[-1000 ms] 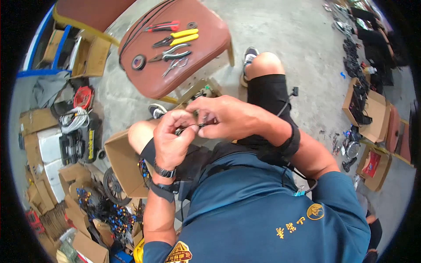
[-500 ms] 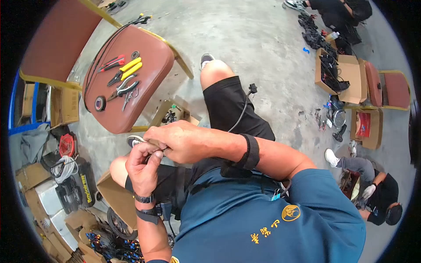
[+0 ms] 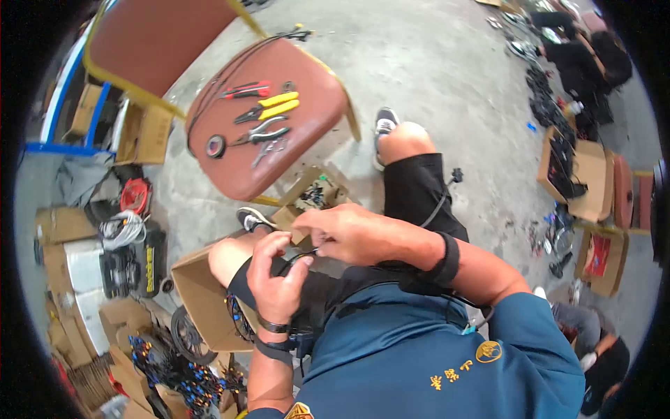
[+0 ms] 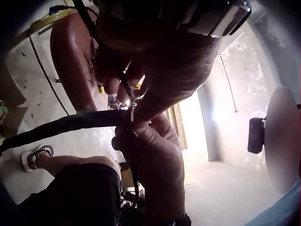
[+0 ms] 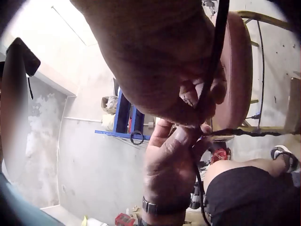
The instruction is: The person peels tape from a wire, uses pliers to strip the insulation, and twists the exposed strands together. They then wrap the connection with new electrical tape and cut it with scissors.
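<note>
Thumb and fingers of the left hand (image 3: 278, 279) pinch a black cable (image 4: 70, 123) in front of the lap. The right hand (image 3: 359, 236) pinches the same cable close by, and the two sets of fingertips almost meet in both wrist views. One length of cable (image 5: 214, 61) runs up past the right hand in the right wrist view, and another hangs below the left hand. A thin end stands up between the fingers in the left wrist view. Fingers partly hide the stretch of cable being worked on.
A red-brown chair (image 3: 244, 171) ahead bears yellow-handled pliers (image 3: 269, 108), grey-handled pliers (image 3: 262, 133), a red-handled tool (image 3: 248, 90), a tape roll (image 3: 216, 146) and black cables. An open carton (image 3: 202, 314) stands left of the legs; a smaller box (image 3: 300, 188) of parts lies ahead. Other people sit at right.
The head view has swung left and back again, shifting everything in it. The hands stay together on the cable; their fingertips are slightly farther apart now, with more cable showing between them.
</note>
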The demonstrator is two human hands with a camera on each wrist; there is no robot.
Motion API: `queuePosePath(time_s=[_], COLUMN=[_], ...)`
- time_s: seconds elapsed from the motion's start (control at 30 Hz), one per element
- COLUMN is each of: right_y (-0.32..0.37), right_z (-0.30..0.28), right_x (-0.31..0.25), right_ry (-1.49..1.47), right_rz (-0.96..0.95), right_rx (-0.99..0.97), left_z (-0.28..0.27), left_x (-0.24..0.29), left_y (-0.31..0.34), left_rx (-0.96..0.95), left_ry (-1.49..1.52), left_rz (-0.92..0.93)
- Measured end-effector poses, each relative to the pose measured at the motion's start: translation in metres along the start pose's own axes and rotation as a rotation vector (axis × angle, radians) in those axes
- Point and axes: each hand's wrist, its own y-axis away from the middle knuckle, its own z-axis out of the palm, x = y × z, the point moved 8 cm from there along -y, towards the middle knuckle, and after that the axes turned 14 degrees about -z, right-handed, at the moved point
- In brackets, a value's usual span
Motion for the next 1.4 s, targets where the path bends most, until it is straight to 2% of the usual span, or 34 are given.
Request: queuePosePath(time_s=[0.07, 0.1, 0.13, 0.2, 0.3, 0.33, 0.37, 0.4, 0.43, 0.47, 0.5, 0.53, 0.6, 0.67, 0.7, 0.73, 0.77, 0.8, 0.87, 0.9, 1.07, 1.17, 1.27, 1.37, 1.4], right_y=[-0.002, -0.003, -0.003, -0.007, -0.012, -0.014, -0.015, -0.021, -0.026, -0.032, -0.037, -0.050, -0.074, -0.098, -0.110, -0.126, -0.135, -0.144, -0.158, -0.165, -0.193, -0.197, -0.188, -0.167, -0.161], right_z=[-0.002, -0.002, 0.002, 0.008, 0.020, 0.023, 0.022, 0.019, 0.015, 0.012, 0.004, -0.007, -0.038, -0.065, -0.079, -0.088, -0.101, -0.107, -0.121, -0.122, -0.123, -0.119, -0.099, -0.085, -0.080], right_x=[-0.001, -0.002, 0.001, 0.008, 0.014, 0.015, 0.017, 0.016, 0.015, 0.015, 0.027, 0.027, 0.032, 0.061, 0.062, 0.070, 0.088, 0.096, 0.112, 0.119, 0.129, 0.127, 0.116, 0.090, 0.088], right_ry=[0.090, 0.134, 0.109, 0.071, 0.036, 0.031, -0.054, -0.024, 0.004, 0.030, 0.107, 0.120, 0.327, 0.357, 0.406, 0.630, 0.711, 0.754, 0.846, 0.881, 0.861, 0.805, 0.759, 0.639, 0.687], right_rz=[-0.082, -0.116, -0.081, -0.016, 0.029, 0.033, 0.127, 0.114, 0.102, 0.089, 0.129, 0.079, -0.153, -0.035, -0.077, -0.173, -0.083, -0.070, -0.037, 0.004, -0.048, -0.035, -0.136, -0.304, -0.286], right_rx=[-0.025, -0.032, -0.090, -0.210, -0.341, -0.377, -0.389, -0.403, -0.417, -0.433, -0.390, -0.340, -0.130, -0.100, -0.046, -0.072, -0.045, -0.032, -0.006, -0.088, -0.043, -0.005, -0.091, 0.020, -0.006], left_z=[-0.016, -0.018, -0.010, 0.013, 0.021, 0.020, 0.019, 0.018, 0.027, 0.031, 0.035, 0.037, 0.040, 0.044, 0.042, 0.044, 0.045, 0.046, 0.043, 0.041, 0.033, 0.034, 0.029, 0.032, 0.032], left_x=[0.019, 0.017, 0.015, -0.007, -0.075, -0.088, -0.101, -0.109, -0.124, -0.128, -0.131, -0.133, -0.128, -0.116, -0.103, -0.103, -0.105, -0.104, -0.105, -0.105, -0.118, -0.130, -0.124, -0.123, -0.121], left_y=[0.025, 0.035, 0.044, 0.049, 0.045, 0.043, 0.041, 0.038, 0.041, 0.040, 0.036, 0.032, 0.022, 0.012, 0.006, 0.003, 0.002, 0.000, -0.002, -0.003, -0.003, 0.003, -0.004, -0.003, -0.002], left_rx=[0.184, 0.139, -0.033, -0.273, -0.245, -0.228, -0.214, -0.203, -0.313, -0.301, -0.288, -0.281, -0.306, -0.324, -0.295, -0.325, -0.357, -0.392, -0.346, -0.349, -0.355, -0.326, -0.260, -0.277, -0.288], left_ry=[-0.142, -0.063, -0.100, -0.122, -0.134, -0.110, -0.084, -0.056, 0.171, 0.221, 0.270, 0.317, 0.255, 0.195, 0.285, 0.319, 0.351, 0.383, 0.510, 0.537, 0.429, 0.459, 0.418, 0.444, 0.422], left_rz=[0.304, 0.306, 0.358, 0.149, -0.209, -0.238, -0.267, -0.294, -0.475, -0.477, -0.476, -0.472, -0.397, -0.270, -0.251, -0.227, -0.203, -0.178, -0.225, -0.240, -0.442, -0.482, -0.400, -0.420, -0.402])
